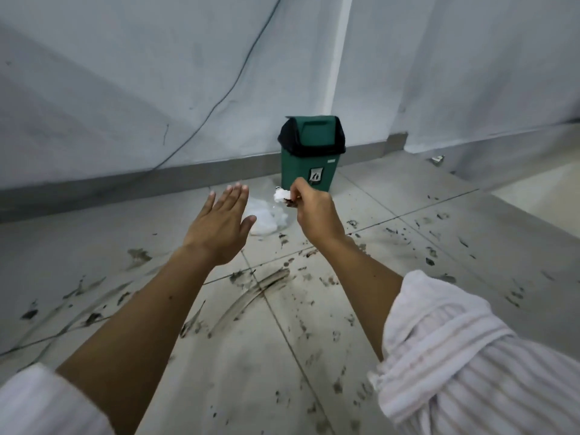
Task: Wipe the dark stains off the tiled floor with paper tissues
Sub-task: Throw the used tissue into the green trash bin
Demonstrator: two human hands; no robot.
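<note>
Dark smears and spots (260,287) cover the grey tiled floor (238,365) in front of me. My right hand (314,211) is raised and pinches a small crumpled white tissue (281,195) with a dark soiled patch. My left hand (222,221) is stretched forward with straight fingers, holding nothing. Just beyond both hands a pack of white tissues in clear plastic (266,218) lies on the floor, partly hidden by my left hand.
A green swing-lid bin (309,155) with a black liner stands against the wall past the tissue pack. A grey skirting (125,183) runs along the white wall. A thin cable (232,86) hangs down the wall. A small scrap (437,159) lies at the far right.
</note>
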